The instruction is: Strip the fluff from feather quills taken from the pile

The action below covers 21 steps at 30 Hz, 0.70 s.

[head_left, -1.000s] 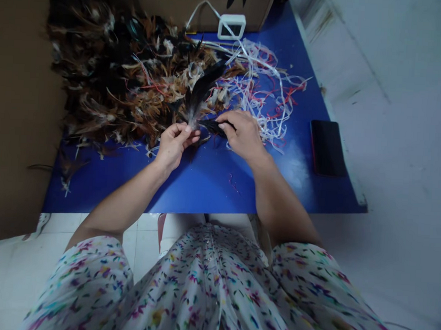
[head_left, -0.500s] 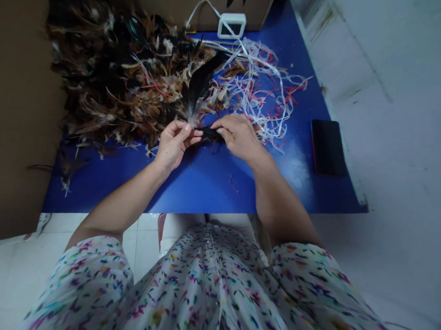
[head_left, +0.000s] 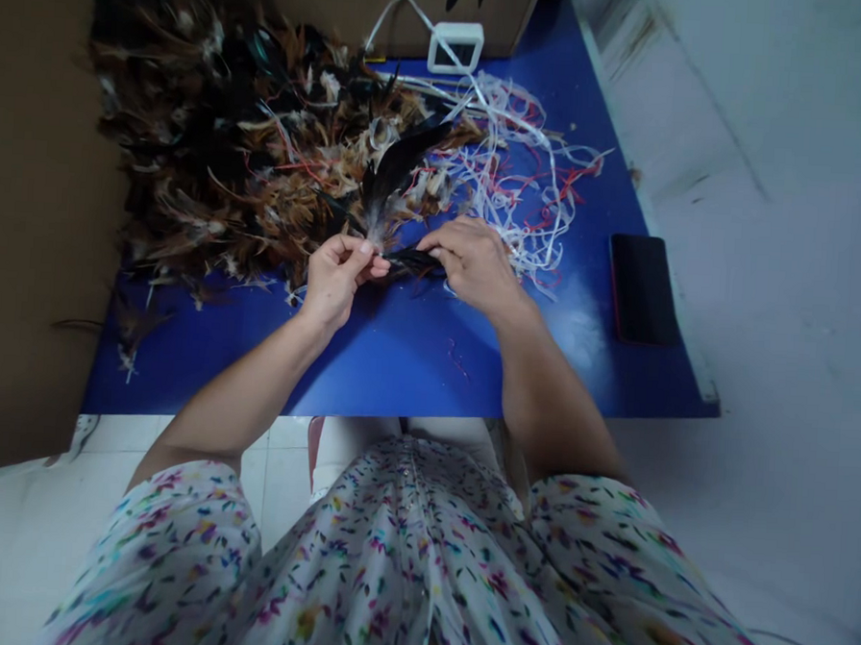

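My left hand (head_left: 338, 274) is closed in a pinch on the pale, fluffy base of a long black feather (head_left: 399, 167), whose dark vane rises up and to the right. A second, shorter black feather (head_left: 411, 257) lies level between my two hands. The thumb and fingers of my right hand (head_left: 473, 259) are closed on its right end. Its left end meets my left fingertips; whether the two feathers are joined there is hidden. Behind my hands spreads a large pile of brown and black feathers (head_left: 228, 177).
White and red ribbon strips (head_left: 514, 182) lie tangled at the right of the pile. A black phone (head_left: 643, 289) rests near the right edge of the blue table (head_left: 399, 369). A small white-framed device (head_left: 455, 48) stands before a cardboard box (head_left: 395, 22); another cardboard panel (head_left: 36, 206) borders the left.
My right hand has shifted slightly right along the shorter black feather. The long feather's tip has tilted a little down and to the right. My left hand keeps its pinch.
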Tool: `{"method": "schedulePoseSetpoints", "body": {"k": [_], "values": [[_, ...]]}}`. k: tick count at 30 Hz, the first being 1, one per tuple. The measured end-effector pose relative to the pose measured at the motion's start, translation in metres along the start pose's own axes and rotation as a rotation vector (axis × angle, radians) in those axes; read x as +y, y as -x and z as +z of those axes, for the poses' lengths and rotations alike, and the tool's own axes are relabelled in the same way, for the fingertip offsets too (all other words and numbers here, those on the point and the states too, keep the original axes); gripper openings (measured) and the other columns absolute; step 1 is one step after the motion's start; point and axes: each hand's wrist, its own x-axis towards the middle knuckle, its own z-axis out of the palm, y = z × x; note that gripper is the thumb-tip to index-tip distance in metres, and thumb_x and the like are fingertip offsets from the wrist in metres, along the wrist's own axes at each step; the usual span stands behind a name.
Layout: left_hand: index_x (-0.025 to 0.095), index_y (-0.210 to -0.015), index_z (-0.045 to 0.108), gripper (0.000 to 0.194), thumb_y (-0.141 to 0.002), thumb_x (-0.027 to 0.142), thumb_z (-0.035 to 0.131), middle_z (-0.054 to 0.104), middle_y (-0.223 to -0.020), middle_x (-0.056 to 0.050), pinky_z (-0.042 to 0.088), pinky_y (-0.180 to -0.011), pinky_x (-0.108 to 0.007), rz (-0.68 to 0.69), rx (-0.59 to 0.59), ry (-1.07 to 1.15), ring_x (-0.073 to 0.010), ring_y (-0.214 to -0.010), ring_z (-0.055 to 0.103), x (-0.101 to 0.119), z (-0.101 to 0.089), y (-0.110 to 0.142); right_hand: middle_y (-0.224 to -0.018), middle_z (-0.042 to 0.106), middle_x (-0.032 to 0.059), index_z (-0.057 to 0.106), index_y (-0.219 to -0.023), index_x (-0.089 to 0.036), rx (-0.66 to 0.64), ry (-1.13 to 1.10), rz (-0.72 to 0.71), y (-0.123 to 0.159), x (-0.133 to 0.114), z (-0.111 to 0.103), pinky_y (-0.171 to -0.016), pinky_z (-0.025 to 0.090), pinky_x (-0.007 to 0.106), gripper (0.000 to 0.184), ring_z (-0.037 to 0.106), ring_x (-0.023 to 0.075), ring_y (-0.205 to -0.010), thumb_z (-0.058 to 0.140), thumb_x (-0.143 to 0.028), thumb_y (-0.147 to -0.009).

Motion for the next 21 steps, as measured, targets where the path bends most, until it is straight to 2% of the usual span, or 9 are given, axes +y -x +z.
{"method": "schedulePoseSetpoints", "body": {"k": [9,14,21], "values": [[0.015,-0.072,0.061,0.031,-0.080,0.030,0.086,0.071,-0.070,0.001,0.058,-0.058,-0.016,0.005,0.057,-0.012,-0.0065,-0.058,0.068,0.003,0.001,0.000,-0.096,0.075,0.0058,0.074,-0.097,-0.023,-0.006,-0.017,0.029,0.000,0.005,-0.005,-0.093,0.047,0.044,0.025,0.066,0.0248,-0.095,0.050,-0.014,-0.096],[0.015,-0.070,0.061,0.028,-0.082,0.025,0.084,0.070,-0.067,0.001,0.057,-0.059,-0.016,0.012,0.088,-0.003,-0.0056,-0.057,0.066,0.006,0.002,-0.001,-0.094,0.076,0.0050,0.074,-0.093,-0.023,0.041,-0.055,0.051,0.000,0.006,-0.009,-0.095,0.049,0.044,0.024,0.066,0.0241,-0.094,0.053,-0.012,-0.093],[0.016,-0.071,0.060,0.031,-0.081,0.031,0.085,0.069,-0.066,0.002,0.058,-0.061,-0.017,0.065,0.145,-0.046,-0.0057,-0.056,0.065,0.009,-0.003,-0.007,-0.095,0.076,0.0044,0.073,-0.091,-0.024,0.069,-0.067,0.092,0.002,0.013,-0.014,-0.096,0.052,0.045,0.020,0.068,0.0239,-0.096,0.055,-0.015,-0.092]]}}
